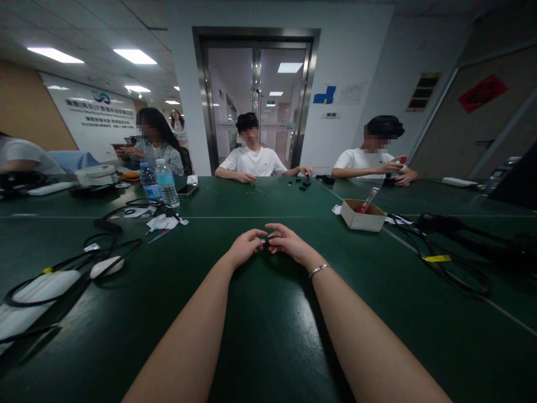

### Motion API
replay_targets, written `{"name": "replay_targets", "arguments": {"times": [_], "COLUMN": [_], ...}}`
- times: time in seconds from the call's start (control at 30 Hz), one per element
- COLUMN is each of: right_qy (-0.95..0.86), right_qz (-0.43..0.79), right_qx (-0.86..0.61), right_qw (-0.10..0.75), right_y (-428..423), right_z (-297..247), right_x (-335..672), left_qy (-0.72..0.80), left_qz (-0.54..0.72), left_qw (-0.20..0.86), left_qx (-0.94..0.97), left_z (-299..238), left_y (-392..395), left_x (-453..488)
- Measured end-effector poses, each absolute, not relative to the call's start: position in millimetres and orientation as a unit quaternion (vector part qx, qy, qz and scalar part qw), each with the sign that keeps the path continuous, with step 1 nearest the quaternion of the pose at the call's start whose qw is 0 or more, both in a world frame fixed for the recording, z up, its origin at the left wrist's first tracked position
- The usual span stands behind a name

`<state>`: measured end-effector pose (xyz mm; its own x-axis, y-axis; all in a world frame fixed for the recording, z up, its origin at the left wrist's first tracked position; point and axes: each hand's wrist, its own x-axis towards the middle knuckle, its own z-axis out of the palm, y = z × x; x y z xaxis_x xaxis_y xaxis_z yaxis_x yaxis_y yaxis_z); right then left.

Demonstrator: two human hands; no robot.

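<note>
Both my forearms stretch out over the dark green table point(268, 336). My left hand point(245, 246) and my right hand point(289, 243) meet at the middle of the table, fingers curled and pinched together on a small black part point(265, 242) held between them. The part is mostly hidden by my fingertips. A thin silver bracelet point(319, 270) circles my right wrist.
A small cardboard box point(363, 215) with a red-tipped tool stands right of my hands. Black cables point(444, 246) lie at right, more cables and a white mouse point(107, 267) at left. Two water bottles point(161, 184) stand at the far left. Three people sit across the table, small black parts point(302, 183) before the middle one.
</note>
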<state>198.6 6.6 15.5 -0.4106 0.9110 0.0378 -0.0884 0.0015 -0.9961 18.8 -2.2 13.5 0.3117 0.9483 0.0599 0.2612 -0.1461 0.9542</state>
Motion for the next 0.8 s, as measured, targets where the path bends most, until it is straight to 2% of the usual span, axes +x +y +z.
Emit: {"name": "replay_targets", "arguments": {"times": [0.8], "right_qy": [-0.575], "right_qz": [0.608], "right_qx": [-0.362], "right_qw": [0.411], "right_y": [4.9], "right_z": [17.7], "right_x": [197.3], "left_qy": [0.471], "left_qz": [0.363], "left_qw": [0.459], "left_qx": [0.660], "left_z": [16.0], "left_y": [-3.2], "left_x": [18.4]}}
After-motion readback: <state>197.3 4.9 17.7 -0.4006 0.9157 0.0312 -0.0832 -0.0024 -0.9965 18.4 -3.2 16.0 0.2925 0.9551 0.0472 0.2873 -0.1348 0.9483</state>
